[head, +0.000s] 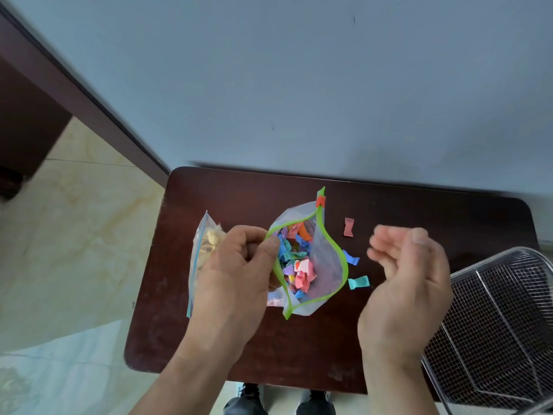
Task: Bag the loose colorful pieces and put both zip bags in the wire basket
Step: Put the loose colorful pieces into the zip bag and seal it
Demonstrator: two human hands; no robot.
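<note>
A clear zip bag with a green rim [327, 250] stands open on the dark wooden table [239, 339], holding several colorful pieces. My left hand [236, 274] pinches its left rim. My right hand [410, 283] hovers to the right of the bag, fingers curled and apart, holding nothing. Three loose pieces lie on the table: a red one [348, 227], a blue one [351, 259] and a teal one [359, 283]. A second zip bag with a blue edge [200, 259], holding pale yellow pieces, lies left of my left hand, partly hidden by it.
A wire basket [493, 324] sits at the table's right edge, partly overhanging. A light blue wall runs behind the table. Tiled floor and dark furniture [27, 121] lie to the left. Shoes [281, 399] show below the table's front edge.
</note>
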